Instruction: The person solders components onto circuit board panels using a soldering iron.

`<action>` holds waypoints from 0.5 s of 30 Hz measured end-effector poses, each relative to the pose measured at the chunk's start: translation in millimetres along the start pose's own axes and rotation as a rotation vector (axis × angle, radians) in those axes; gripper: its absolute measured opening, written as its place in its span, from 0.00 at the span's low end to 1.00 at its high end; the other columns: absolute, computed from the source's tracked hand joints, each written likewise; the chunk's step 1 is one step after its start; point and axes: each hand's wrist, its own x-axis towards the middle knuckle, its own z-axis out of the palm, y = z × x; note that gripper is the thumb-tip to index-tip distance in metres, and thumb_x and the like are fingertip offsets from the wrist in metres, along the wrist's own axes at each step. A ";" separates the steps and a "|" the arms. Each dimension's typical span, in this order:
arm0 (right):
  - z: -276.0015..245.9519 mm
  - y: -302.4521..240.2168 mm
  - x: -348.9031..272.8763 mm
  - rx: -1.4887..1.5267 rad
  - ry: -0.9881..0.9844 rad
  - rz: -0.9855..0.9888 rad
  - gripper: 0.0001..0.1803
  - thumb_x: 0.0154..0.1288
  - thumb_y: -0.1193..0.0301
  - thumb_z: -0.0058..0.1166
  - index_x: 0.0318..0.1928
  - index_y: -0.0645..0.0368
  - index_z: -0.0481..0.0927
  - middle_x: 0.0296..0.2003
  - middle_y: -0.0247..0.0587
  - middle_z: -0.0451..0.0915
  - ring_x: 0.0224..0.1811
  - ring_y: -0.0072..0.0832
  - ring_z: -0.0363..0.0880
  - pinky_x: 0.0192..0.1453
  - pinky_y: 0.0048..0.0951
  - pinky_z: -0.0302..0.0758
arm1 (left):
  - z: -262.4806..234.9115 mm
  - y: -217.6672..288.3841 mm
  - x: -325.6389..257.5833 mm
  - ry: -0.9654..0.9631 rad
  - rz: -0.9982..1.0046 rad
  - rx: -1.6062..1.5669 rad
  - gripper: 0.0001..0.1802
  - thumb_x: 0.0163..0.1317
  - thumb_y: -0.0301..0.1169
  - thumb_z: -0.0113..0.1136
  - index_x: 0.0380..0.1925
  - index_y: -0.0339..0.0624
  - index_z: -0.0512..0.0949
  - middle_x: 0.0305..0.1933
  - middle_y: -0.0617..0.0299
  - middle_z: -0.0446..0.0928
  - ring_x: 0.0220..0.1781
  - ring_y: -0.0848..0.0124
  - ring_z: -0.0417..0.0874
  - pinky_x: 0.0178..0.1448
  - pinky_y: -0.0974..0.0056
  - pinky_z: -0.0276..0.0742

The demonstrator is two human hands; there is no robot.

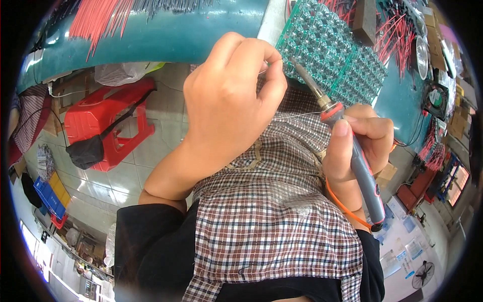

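Observation:
My right hand point(354, 146) grips a soldering iron point(366, 176) with a grey and red handle. Its metal tip points up and left, over the near left edge of a green circuit board panel point(327, 45) crowded with small repeated parts. My left hand point(229, 95) is closed in a pinch beside that same edge, close to the iron's tip. Between its thumb and forefinger is a thin strand that looks like solder wire; a fine silvery length point(302, 115) of it shows below the hand. The exact fingertip contact is partly hidden.
Red wires point(100, 22) and dark wires point(166, 6) lie on the teal bench mat point(151, 43). A dark block point(365, 22) rests at the panel's far side, near more red wires point(395, 38). A red stool point(108, 121) stands left; an orange cable point(342, 204) trails from the iron.

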 end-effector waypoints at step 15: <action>0.0 5.9 -0.1 -0.011 -0.027 0.032 0.13 0.52 0.82 0.57 0.33 0.63 0.65 0.19 0.38 0.71 0.17 0.20 0.66 0.21 0.20 0.62 | 0.9 1.2 -0.2 -0.037 -0.031 -0.012 0.06 0.47 0.20 0.64 0.26 0.40 0.78 0.25 0.67 0.73 0.14 0.83 0.59 0.17 0.75 0.53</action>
